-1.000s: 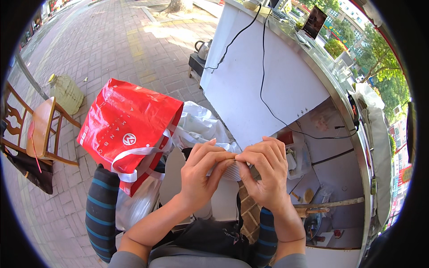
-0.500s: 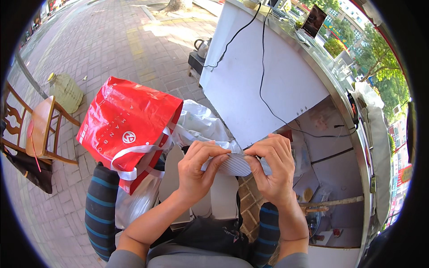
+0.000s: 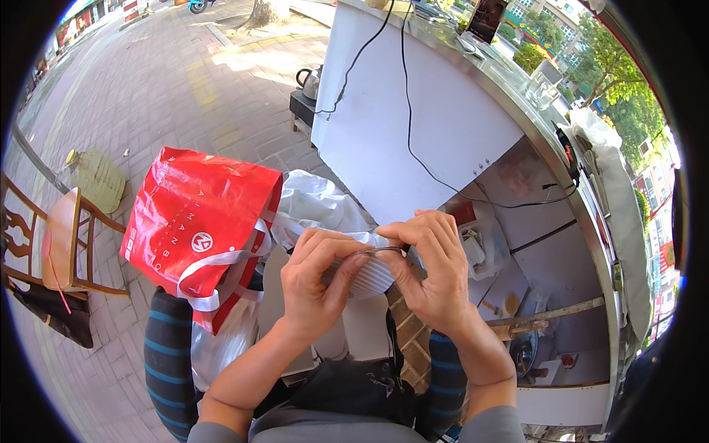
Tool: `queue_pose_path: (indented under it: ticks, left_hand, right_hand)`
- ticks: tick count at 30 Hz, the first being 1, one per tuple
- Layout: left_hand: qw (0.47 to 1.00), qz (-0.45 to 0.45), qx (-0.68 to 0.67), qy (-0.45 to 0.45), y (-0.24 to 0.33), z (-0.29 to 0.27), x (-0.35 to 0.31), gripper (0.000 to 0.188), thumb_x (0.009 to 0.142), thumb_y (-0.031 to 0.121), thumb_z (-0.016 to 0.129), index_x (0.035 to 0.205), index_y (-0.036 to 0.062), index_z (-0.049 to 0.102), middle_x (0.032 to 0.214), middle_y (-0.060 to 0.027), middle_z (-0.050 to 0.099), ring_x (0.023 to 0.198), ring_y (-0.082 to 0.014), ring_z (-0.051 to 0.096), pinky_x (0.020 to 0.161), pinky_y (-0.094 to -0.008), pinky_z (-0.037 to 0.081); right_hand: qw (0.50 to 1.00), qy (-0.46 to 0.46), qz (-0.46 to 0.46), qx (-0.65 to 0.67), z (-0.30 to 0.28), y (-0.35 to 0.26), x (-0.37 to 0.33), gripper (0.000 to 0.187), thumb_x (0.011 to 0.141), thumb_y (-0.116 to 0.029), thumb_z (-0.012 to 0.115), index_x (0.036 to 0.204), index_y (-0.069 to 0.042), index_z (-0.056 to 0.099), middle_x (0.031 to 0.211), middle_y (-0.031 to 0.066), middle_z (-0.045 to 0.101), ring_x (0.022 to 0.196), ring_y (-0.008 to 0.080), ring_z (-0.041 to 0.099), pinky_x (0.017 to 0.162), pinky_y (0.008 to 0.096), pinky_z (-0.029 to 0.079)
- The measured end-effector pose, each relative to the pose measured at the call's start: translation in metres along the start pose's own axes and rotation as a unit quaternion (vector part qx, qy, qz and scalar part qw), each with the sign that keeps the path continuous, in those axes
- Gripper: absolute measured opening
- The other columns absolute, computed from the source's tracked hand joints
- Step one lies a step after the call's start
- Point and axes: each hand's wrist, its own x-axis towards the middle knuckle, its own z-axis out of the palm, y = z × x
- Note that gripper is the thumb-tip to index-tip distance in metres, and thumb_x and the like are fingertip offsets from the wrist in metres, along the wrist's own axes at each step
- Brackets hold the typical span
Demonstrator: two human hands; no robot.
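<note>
Between my two hands, above my lap, is a small striped piece [image 3: 371, 282], pale with grey lines and a thin dark upper edge. It looks like cloth, but its exact kind is unclear. My left hand [image 3: 314, 277] pinches the left end of the dark edge between thumb and fingers. The other end is pinched by my right hand [image 3: 436, 273], its index finger bent over the edge. The dark edge bows slightly between the fingertips. My fingers cover both ends of the piece.
A red shopping bag [image 3: 199, 221] leans at the left by white plastic bags [image 3: 317, 203]. Dark blue-striped armrests [image 3: 168, 362] flank me. A wooden chair [image 3: 68, 229] stands far left. The white counter [image 3: 428, 111] rises ahead, with a black cable [image 3: 410, 111] hanging down it.
My hands have come closer together, and the dark edge between them bows more. The view has shifted a little, so the bag and counter sit differently in the picture.
</note>
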Motion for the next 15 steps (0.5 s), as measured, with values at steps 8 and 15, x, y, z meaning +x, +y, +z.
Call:
queue_pose_path:
  ticks: [8,15]
  left_hand:
    - [0.987,-0.133,-0.091,-0.017,0.0027,-0.007,-0.0037,0.011,0.09,0.006,0.067,0.1,0.0013,0.072,0.084,-0.0066,0.069,0.075,-0.0116,0.059,0.067,-0.0246,0.048]
    - [0.991,-0.136,-0.006,-0.001,0.0008,-0.0103,-0.0051,0.015,0.094,0.013,0.066,0.098,-0.0008,0.071,0.075,-0.004,0.066,0.068,-0.0053,0.053,0.061,-0.0205,0.044]
  right_hand:
    - [0.999,0.017,-0.041,0.008,-0.0035,0.0066,0.008,0.011,0.077,-0.004,0.073,0.084,-0.007,0.065,0.08,0.002,0.061,0.077,0.0223,0.055,0.076,0.0337,0.039]
    - [0.997,-0.022,0.036,0.058,-0.0051,0.0099,0.0085,0.012,0.08,-0.008,0.074,0.089,-0.006,0.067,0.084,0.0042,0.063,0.081,0.0234,0.057,0.079,0.0331,0.041]
